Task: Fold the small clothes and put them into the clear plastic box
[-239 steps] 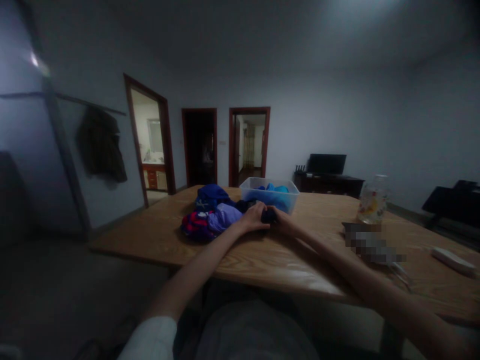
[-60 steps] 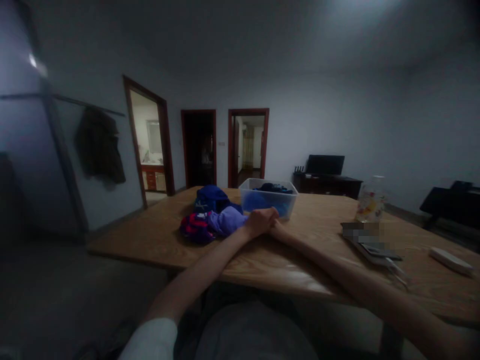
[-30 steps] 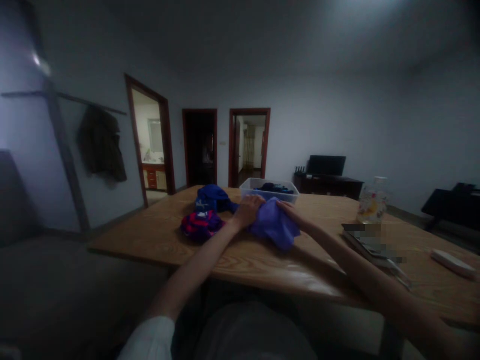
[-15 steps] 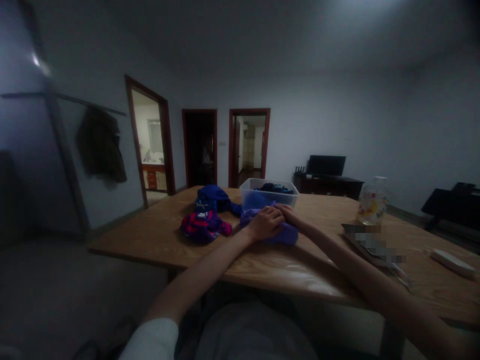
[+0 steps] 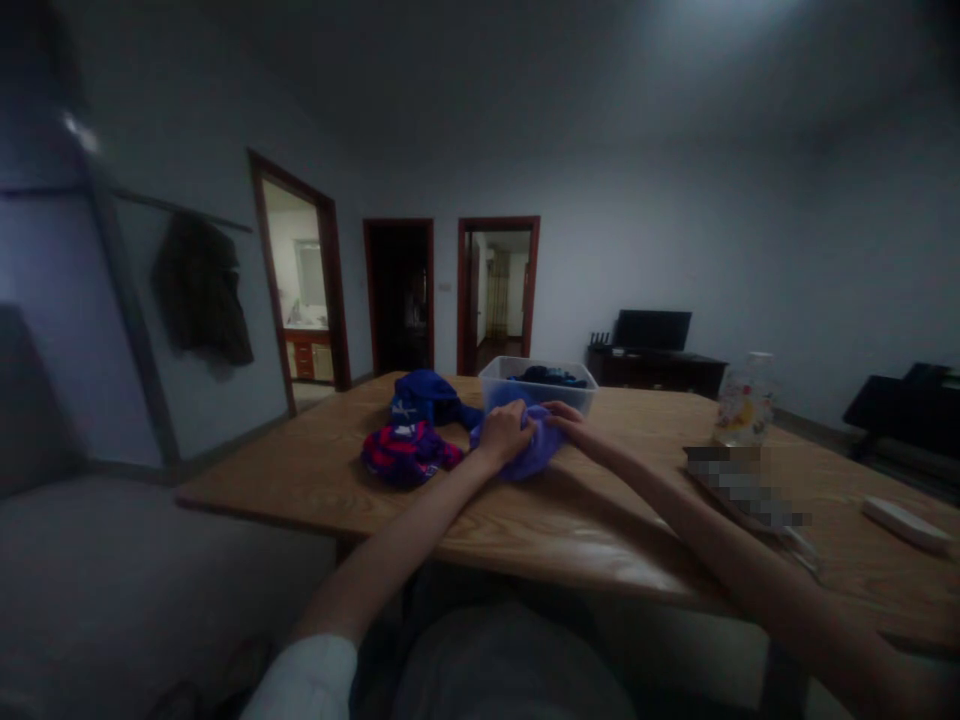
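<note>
A purple cloth point(image 5: 532, 455), soft and bunched, lies on the wooden table in front of a clear plastic box. My left hand point(image 5: 507, 434) grips its left part with curled fingers. My right hand point(image 5: 564, 420) pinches the far right edge of the same cloth. Whether it is a cap or another garment I cannot tell. The box point(image 5: 574, 398) holds dark and blue fabric. Left of my left hand lies a purple and red patterned cap point(image 5: 405, 455), with a blue cap point(image 5: 426, 396) behind it.
On the right of the table point(image 5: 600, 535) stand a clear jug point(image 5: 744, 405) with a printed pattern, a flat blurred object point(image 5: 739, 490) and a white oblong thing point(image 5: 906, 525). Behind the table, a television point(image 5: 652, 331) rests on a dark cabinet.
Both hands have drawn apart, the left one moving left. The purple cloth has shifted left and been gathered up, its spread right part pulled in. The caps and box stay put.
</note>
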The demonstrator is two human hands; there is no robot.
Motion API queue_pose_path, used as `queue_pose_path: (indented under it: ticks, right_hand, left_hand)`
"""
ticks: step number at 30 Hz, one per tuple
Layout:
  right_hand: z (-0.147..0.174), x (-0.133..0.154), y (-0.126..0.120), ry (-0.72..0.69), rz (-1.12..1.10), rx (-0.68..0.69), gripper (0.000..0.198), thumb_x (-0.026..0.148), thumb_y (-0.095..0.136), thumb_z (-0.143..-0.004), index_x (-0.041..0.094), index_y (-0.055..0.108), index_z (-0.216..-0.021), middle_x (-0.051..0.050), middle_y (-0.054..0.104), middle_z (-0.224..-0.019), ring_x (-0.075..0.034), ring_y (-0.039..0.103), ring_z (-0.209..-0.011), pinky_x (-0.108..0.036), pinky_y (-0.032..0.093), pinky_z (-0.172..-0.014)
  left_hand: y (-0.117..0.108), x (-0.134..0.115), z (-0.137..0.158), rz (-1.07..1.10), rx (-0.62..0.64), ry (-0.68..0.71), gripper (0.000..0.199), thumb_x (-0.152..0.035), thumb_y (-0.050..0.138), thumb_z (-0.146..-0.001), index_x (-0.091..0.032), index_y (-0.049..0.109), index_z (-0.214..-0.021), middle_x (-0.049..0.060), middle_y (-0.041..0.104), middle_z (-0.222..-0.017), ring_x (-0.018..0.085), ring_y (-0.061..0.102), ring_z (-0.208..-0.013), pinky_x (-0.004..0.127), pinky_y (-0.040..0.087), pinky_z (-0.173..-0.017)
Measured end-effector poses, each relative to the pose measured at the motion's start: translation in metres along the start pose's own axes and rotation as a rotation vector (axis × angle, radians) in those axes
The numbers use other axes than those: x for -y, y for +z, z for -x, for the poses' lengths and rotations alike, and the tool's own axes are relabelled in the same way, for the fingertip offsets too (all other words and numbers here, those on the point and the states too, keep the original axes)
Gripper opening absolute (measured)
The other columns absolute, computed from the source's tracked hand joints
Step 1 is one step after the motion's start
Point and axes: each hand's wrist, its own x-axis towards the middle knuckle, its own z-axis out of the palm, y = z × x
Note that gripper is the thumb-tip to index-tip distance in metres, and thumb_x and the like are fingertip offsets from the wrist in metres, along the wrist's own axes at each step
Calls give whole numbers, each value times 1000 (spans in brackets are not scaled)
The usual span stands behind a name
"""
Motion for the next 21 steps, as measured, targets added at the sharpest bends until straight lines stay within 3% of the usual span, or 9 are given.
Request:
queue_pose_path:
  ticks: [3, 8, 12, 15, 21]
  right_hand:
    - [-1, 0, -3, 6, 62, -5, 45, 59, 79, -76, 20, 72, -99, -3, 70, -92, -19, 60, -81, -30, 48, -74]
    - [2, 13, 1, -48, 116, -35, 47, 64, 78, -75, 19, 72, -88, -3, 68, -84, -18, 58, -78, -28, 46, -70]
    - [5, 20, 4, -47, 92, -76, 51, 68, 77, -74, 19, 69, -85, -3, 67, -81, -18, 58, -74, -28, 46, -67]
    - [5, 21, 4, -31, 73, -90, 51, 68, 76, -76, 19, 70, -89, -4, 69, -86, -18, 59, -75, -28, 48, -67]
    - [1, 13, -2, -17, 120, 2, 51, 64, 78, -77, 19, 73, -101, -5, 70, -92, -18, 61, -78, -28, 50, -69]
  left_hand:
    - [-1, 1, 1, 25, -5, -10, 16, -32, 50, -102, -21, 62, -103, 7, 73, -104, 23, 69, -93, 34, 48, -83]
    - [-3, -3, 5, 71, -48, 178, 35, -54, 56, -99, -20, 61, -107, 8, 72, -104, 25, 68, -96, 37, 47, -89]
    - [-1, -5, 4, 76, -57, 237, 23, -41, 57, -100, -19, 61, -106, 8, 71, -104, 25, 66, -102, 38, 46, -94]
    - [3, -5, 2, 87, -52, 180, 15, -32, 54, -101, -20, 61, -107, 7, 71, -103, 23, 67, -98, 37, 47, -93]
    - [10, 2, 0, 131, -74, -30, 19, -28, 52, -100, -21, 57, -117, 7, 71, -101, 24, 68, -93, 36, 51, -86]
